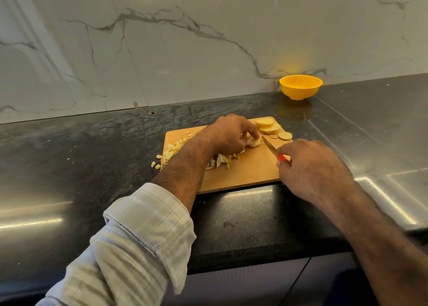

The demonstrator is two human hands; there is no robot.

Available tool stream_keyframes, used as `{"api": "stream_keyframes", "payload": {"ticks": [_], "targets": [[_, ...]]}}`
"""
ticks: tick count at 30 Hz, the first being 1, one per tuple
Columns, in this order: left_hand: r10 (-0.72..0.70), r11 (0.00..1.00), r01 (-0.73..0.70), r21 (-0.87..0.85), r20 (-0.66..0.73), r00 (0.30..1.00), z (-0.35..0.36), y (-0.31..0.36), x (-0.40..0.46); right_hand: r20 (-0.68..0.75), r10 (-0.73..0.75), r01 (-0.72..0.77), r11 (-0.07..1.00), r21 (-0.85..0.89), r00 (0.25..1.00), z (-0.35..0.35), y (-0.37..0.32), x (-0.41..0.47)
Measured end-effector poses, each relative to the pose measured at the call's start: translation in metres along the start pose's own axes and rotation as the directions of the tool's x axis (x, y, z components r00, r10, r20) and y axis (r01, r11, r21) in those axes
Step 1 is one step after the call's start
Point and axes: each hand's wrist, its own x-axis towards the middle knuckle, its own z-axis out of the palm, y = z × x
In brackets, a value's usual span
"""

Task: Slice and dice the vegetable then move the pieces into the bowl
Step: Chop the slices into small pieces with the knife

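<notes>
A dark stone table (pixel 92 148) runs along a white marble wall (pixel 162 39). Near its middle lies a wooden cutting board (pixel 250 173).

At the left edge of the board sits a heap of small pale diced pieces (pixel 170 151), and a few stray cubes (pixel 155 164) have spilled just off it onto the table. A left forearm in a rolled-up striped sleeve (pixel 143 231) reaches across the board. The left hand (pixel 228 134) is curled, its fingertips pinching a pale chunk of the vegetable (pixel 254 142) against the board. More cut strips (pixel 220 162) lie under the wrist.

Just right of the chunk is a small knife (pixel 271 147), blade pointing away and left, its tip close to the chunk. The right hand (pixel 310 169) is closed around the knife's red handle.

At the far right corner of the board rest several round slices (pixel 269 126). Farther right, well apart from the board and close to the wall, stands a yellow bowl (pixel 300 88); nothing shows inside it.
</notes>
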Motion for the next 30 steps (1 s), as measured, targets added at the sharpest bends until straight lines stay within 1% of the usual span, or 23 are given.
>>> {"api": "stream_keyframes", "payload": {"ticks": [4,7,9,12,15,18,25,28,30], "targets": [[0.005,0.998,-0.005,0.07,-0.002,1.0,-0.004,-0.004,-0.001,-0.012,0.003,-0.003,1.0,0.011,1.0,0.002,0.0,-0.002],[0.002,1.0,-0.002,0.003,0.021,1.0,-0.006,-0.003,-0.003,-0.018,0.007,-0.007,1.0,0.024,1.0,0.007,-0.003,-0.004],[-0.001,1.0,0.001,-0.023,-0.011,1.0,-0.005,0.001,-0.002,-0.023,0.0,0.001,0.999,0.036,1.0,0.013,-0.009,-0.006],[-0.017,1.0,0.016,-0.011,-0.063,0.998,-0.002,0.009,-0.003,-0.046,-0.035,0.035,0.999,0.013,0.998,0.02,-0.017,-0.003],[-0.047,0.999,0.045,-0.029,-0.083,0.995,0.0,0.012,-0.002,-0.033,-0.025,0.024,1.0,-0.009,0.999,0.014,-0.02,0.004],[-0.068,0.996,0.063,-0.069,-0.073,0.995,-0.004,0.009,-0.003,-0.055,-0.022,0.022,1.0,-0.003,0.998,0.008,-0.016,0.006],[-0.068,0.99,0.056,-0.126,-0.089,0.994,-0.005,0.009,-0.007,-0.048,-0.045,0.046,0.999,0.017,0.998,0.008,-0.012,0.009],[-0.064,0.993,0.059,-0.101,-0.049,0.997,-0.004,0.007,-0.006,-0.021,-0.037,0.038,0.998,0.05,0.999,0.007,-0.012,0.01],[-0.065,0.994,0.062,-0.09,-0.038,0.997,-0.003,0.006,-0.004,-0.057,-0.046,0.05,0.996,0.072,0.997,0.006,-0.01,0.009]]}}
